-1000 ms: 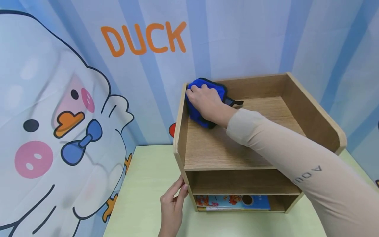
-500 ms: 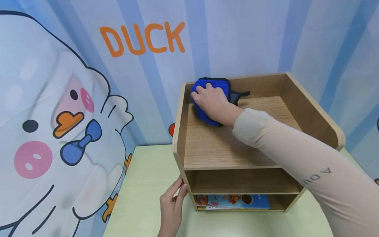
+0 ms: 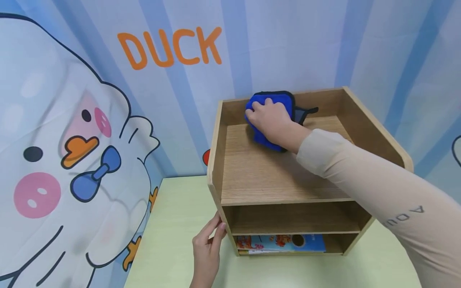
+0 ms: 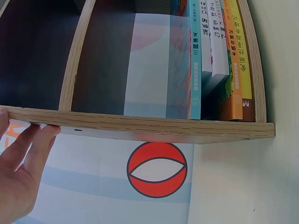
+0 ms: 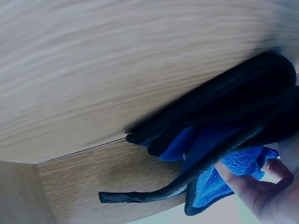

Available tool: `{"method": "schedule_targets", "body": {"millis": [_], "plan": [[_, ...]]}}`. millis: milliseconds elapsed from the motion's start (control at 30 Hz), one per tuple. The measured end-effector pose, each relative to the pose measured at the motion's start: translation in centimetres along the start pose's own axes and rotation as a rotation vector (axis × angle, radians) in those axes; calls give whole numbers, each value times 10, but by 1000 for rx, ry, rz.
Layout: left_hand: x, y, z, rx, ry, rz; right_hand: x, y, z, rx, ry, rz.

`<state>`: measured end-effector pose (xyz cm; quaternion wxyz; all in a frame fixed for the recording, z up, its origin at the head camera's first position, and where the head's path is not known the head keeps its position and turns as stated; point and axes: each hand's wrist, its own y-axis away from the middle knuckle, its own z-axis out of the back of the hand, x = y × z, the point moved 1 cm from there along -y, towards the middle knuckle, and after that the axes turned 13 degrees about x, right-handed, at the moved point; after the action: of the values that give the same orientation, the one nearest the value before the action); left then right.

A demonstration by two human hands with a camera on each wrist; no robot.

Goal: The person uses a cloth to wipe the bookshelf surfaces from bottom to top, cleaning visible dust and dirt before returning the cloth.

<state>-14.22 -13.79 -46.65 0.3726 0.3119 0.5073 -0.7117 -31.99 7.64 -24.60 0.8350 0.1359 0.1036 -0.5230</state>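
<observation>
My right hand (image 3: pixel 271 122) grips a blue cleaning cloth (image 3: pixel 268 140) with black edging on the top shelf, close to the back panel. A dark strap sticks out to the right of it. In the right wrist view, the folded cloth (image 5: pixel 210 184) bunches against my fingers, its black edge lying along the wood. My left hand (image 3: pixel 207 248) touches the left side of the wooden shelf unit (image 3: pixel 263 180) near its lower front. The left wrist view shows the straight fingers of that hand (image 4: pixel 21 172) against the outside of the side panel (image 4: pixel 154 125).
Several books (image 4: pixel 233 60) stand in the bottom compartment, their covers (image 3: pixel 281 243) facing up in the head view. A middle compartment (image 3: pixel 295 218) lies above them. The unit stands on a pale green table (image 3: pixel 173 216), before a curtain (image 3: pixel 288 44) printed with a duck.
My right hand has moved the blue cloth rightward along the top shelf, away from the left back corner. My left hand stays at the side panel.
</observation>
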Motion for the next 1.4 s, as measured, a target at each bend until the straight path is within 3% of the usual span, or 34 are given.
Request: {"method": "schedule_targets", "body": {"millis": [367,733,1033,1300,1400], "plan": [[1,-2,1,4,-4,21,-30,18,-10,23,23,-38],[1,-3,2,-5,4,59,-50,29,-20,-29,-42,-116],[2,-3,0,-9,5,58,-60,32,-22,76,-160,-231],[0,-2,0,-3,7,47,-67,34,-26,142,-87,-307],[-1,-1,0,-7,4,50,-67,34,-26,136,-119,-317]]}}
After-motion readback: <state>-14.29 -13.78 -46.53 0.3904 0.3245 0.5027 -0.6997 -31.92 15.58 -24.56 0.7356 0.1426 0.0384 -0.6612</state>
